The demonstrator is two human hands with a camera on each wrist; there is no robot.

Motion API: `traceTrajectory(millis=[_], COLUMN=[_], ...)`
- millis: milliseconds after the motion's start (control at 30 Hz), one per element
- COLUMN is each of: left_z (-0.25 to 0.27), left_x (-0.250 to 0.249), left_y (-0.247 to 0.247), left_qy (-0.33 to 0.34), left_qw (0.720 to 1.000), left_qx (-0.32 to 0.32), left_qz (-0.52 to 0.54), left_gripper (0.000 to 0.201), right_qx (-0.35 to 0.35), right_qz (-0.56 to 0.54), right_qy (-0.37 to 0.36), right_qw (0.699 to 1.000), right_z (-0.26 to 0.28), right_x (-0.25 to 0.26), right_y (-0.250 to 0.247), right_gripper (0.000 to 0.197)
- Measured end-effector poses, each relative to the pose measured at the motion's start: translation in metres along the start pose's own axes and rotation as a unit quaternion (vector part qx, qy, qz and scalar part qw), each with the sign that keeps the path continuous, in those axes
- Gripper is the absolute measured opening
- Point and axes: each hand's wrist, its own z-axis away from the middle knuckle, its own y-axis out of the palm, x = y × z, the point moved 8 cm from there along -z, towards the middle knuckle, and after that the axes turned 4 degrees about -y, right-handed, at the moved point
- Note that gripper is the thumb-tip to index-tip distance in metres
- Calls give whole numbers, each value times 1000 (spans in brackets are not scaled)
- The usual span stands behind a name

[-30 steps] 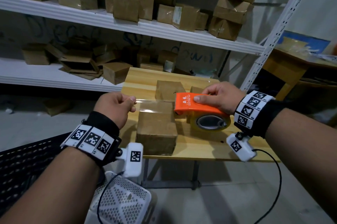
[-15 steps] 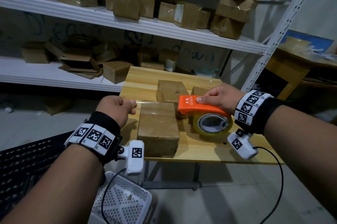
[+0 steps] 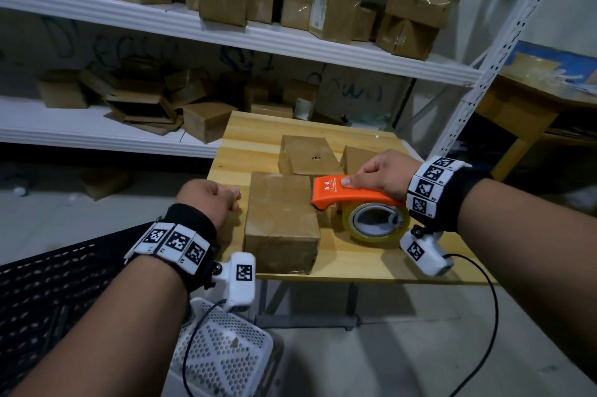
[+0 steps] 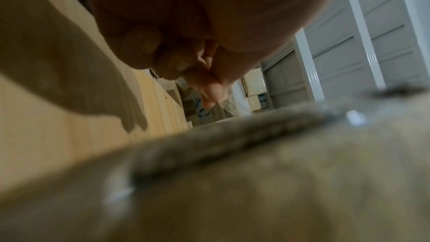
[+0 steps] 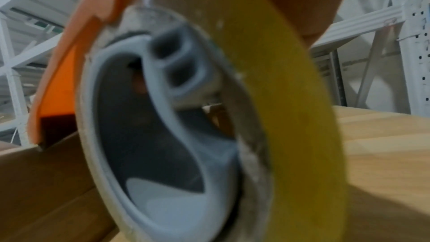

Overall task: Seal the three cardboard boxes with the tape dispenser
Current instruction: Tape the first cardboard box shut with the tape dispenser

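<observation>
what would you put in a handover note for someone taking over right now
Left hand: fingers curled, pinching the free end of the clear tape at the near box's left edge.
Right hand: grips the orange dispenser, its front edge at the near box's right top edge.
Boxes: near box at the table's front; middle box behind it; third box partly hidden behind the right hand.
Done: a strip spans the near box's top, not yet cut.
Left: cut and press it down; whether the other two are sealed can't be told.
</observation>
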Motion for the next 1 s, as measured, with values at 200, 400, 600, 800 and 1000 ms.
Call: traceTrajectory(millis=[200, 400, 600, 800, 1000], left_z=[6, -4, 1, 38, 42], left_x=[10, 10, 8, -41, -36], left_y=[16, 4, -22, 10, 42], left_qy=[-38, -14, 9, 168, 194], left_qw=[999, 999, 998, 981, 933], left_qx=[23, -7, -56, 95, 130], left_qz=[9, -47, -32, 4, -275], left_gripper=[36, 37, 21, 38, 53], right_qx=[24, 48, 50, 40, 34], right_qz=[-29, -52, -84, -89, -84], right_qy=[27, 39, 46, 36, 33], right_qw=[999, 997, 994, 995, 995], right_z=[1, 7, 13, 14, 14], right_x=[-6, -8, -9, -8, -9], right_y=[10, 26, 39, 41, 43], right_gripper=[40, 46, 45, 44, 44])
